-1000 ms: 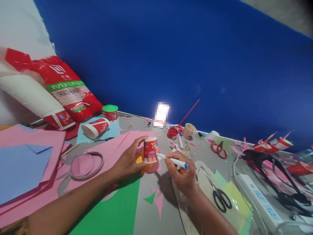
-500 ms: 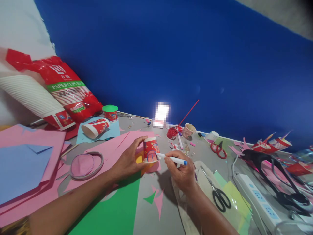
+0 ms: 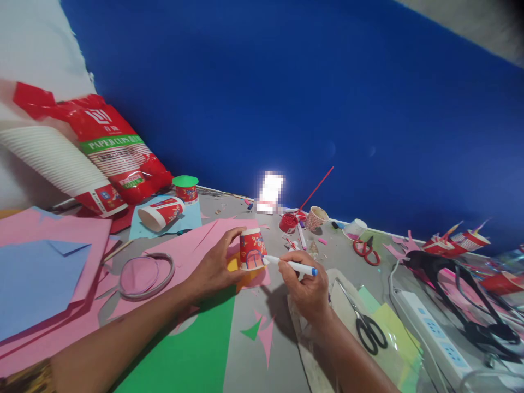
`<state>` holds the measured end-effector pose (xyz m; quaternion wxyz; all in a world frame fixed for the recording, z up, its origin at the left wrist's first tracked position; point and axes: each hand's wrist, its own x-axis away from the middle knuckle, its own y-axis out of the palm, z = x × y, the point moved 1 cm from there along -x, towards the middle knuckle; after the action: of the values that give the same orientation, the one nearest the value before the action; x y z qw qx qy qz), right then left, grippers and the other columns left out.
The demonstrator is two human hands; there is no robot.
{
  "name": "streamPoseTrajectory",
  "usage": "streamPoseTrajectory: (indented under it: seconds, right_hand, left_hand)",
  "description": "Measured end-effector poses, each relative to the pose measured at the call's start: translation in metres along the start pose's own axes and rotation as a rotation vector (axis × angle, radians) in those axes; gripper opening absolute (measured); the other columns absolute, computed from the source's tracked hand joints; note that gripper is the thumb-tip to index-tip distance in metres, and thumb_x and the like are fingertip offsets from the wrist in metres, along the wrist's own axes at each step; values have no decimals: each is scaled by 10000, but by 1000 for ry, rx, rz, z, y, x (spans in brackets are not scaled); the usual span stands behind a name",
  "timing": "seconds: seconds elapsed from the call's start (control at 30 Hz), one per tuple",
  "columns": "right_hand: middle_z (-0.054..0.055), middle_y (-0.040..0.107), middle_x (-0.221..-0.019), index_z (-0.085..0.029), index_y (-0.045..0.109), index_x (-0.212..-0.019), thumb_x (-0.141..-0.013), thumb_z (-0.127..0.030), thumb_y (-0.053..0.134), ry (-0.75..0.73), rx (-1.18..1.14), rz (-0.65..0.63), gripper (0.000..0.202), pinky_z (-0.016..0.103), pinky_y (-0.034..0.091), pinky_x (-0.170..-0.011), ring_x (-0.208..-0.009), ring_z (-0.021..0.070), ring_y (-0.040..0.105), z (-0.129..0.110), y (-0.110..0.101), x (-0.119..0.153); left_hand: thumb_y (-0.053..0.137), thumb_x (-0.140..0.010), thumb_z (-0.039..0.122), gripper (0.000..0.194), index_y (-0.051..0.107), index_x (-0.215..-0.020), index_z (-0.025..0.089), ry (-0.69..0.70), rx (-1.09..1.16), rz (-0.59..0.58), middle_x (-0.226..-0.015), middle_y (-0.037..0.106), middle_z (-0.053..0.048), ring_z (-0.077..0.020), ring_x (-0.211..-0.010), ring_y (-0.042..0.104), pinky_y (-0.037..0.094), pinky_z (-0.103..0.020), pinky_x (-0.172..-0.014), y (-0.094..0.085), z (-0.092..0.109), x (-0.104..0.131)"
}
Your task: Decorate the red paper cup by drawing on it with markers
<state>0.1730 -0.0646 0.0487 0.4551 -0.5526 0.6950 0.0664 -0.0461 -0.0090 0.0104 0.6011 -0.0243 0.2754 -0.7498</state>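
The left hand (image 3: 213,266) held an upturned red paper cup (image 3: 249,244) over the middle of the bench (image 3: 248,365); the right hand (image 3: 306,289) pinched a white marker (image 3: 298,267), its tip by the blue arch (image 3: 254,258). The marker had shifted slightly rightward, suggesting a small pause or repositioning in the drawing. Farther left, a red bag (image 3: 118,131) read "PAPER CUPS".

– How's the light on your side?
– I see the table (image 3: 244,363) moderately lit, a soft shadow (image 3: 276,300) beside the right hand (image 3: 305,286); a pixelated white patch (image 3: 271,191) glares against the dimmer blue wall (image 3: 229,98).
– And sharpness?
– I get a fairly crisp middle, but the cup stack (image 3: 53,161) stretches and softens toward the left edge, and my top-right corner darkens.
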Motion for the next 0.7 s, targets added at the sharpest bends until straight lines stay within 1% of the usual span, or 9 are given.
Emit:
streamPoseTrajectory:
  seconds: [0.1, 0.23, 0.37, 0.47, 0.57, 0.7]
  right_hand:
    - [-5, 712, -676, -208, 719, -824, -946, -235, 638, -11, -8, 16, 148, 237, 469, -502, -527, 131, 613, 1, -1, 0]
    - [7, 733, -701, -208, 723, -841, -948, -229, 640, -31, -10, 15, 137, 248, 506, -545, -566, 145, 650, 2, -1, 0]
    - [6, 745, -715, -213, 729, -855, -948, -204, 647, -48, -25, 0, 125, 248, 530, -578, -589, 150, 674, -1, 0, 0]
    - [8, 752, -721, -213, 732, -867, -942, -182, 655, -91, -26, -9, 112, 249, 534, -588, -590, 149, 678, -5, 1, 0]
    - [20, 755, -723, -212, 732, -869, -953, -182, 649, -145, -24, -50, 122, 258, 531, -592, -599, 157, 683, -10, 3, 1]
    - [31, 761, -734, -213, 734, -874, -987, -211, 626, -169, -30, -128, 157, 265, 525, -604, -612, 160, 689, -12, 7, 3]
  left_hand:
    - [838, -747, 390, 839, 462, -1482, 236, 18, -31, 1, -1535, 573, -147, -362, -1437, 550, 442, -547, -1223, 0, -3, 0]
    - [824, -756, 372, 838, 455, -1498, 247, 35, -43, 3, -1535, 574, -139, -359, -1432, 555, 448, -549, -1216, 0, -6, 1]
    - [832, -757, 403, 836, 461, -1493, 260, 36, -44, 4, -1536, 563, -145, -371, -1425, 559, 440, -572, -1213, 1, -4, 1]
    - [846, -750, 457, 814, 487, -1455, 266, 53, -38, 12, -1483, 586, -143, -377, -1391, 578, 453, -574, -1197, 0, 0, 1]
    - [854, -740, 498, 811, 495, -1421, 244, 79, -39, 18, -1438, 592, -150, -375, -1359, 589, 466, -570, -1183, 0, 3, 1]
    - [844, -744, 475, 781, 500, -1407, 249, 104, -29, 18, -1431, 580, -148, -371, -1367, 577, 477, -565, -1174, 1, 3, 1]
